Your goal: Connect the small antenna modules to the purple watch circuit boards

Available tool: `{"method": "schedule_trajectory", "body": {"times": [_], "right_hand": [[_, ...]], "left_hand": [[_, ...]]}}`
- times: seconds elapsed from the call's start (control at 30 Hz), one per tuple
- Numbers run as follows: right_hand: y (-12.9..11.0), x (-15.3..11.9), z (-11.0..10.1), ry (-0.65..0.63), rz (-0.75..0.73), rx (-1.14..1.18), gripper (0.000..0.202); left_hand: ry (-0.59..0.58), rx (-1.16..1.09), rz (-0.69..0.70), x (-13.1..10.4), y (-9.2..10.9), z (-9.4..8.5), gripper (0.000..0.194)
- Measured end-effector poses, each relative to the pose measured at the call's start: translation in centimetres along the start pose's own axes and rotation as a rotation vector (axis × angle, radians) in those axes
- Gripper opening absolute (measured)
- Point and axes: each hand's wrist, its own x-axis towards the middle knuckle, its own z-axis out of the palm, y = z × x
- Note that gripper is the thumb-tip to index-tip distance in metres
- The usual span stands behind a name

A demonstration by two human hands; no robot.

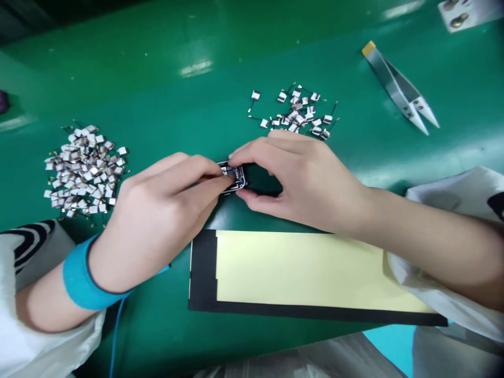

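Note:
A small dark electronic device (240,177) with rounded corners and an exposed circuit board sits between my hands above the green mat. My right hand (303,176) grips it by opposite edges, forefinger at the far side and thumb at the near side. From the left, my left hand (165,205) reaches over it, thumb and forefinger closed in a pinch against the board. Whatever lies between those fingertips is hidden, and the fingers cover the device's left part. A blue wrist strap (81,278) with a cord is around my left wrist.
Small white square parts with short dark leads form a large pile (84,173) at left and a looser group (301,110) beyond my right hand. Tweezers (397,86) lie at upper right. A yellow sheet with black borders (299,268) lies nearest me, partly under my right sleeve.

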Motion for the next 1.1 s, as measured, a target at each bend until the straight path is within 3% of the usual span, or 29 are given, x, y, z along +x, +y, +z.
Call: {"method": "schedule_trajectory", "body": {"times": [0.3,1.1], "right_hand": [[-0.02,0.05,-0.11,-0.037,0.019,-0.02,0.015],[-0.06,0.14,-0.23,-0.055,0.021,-0.036,0.014]], "left_hand": [[0.082,-0.051,-0.024,-0.31,-0.04,0.77,0.012],[0.036,0.027,-0.016,0.13,0.07,0.69,0.014]]}}
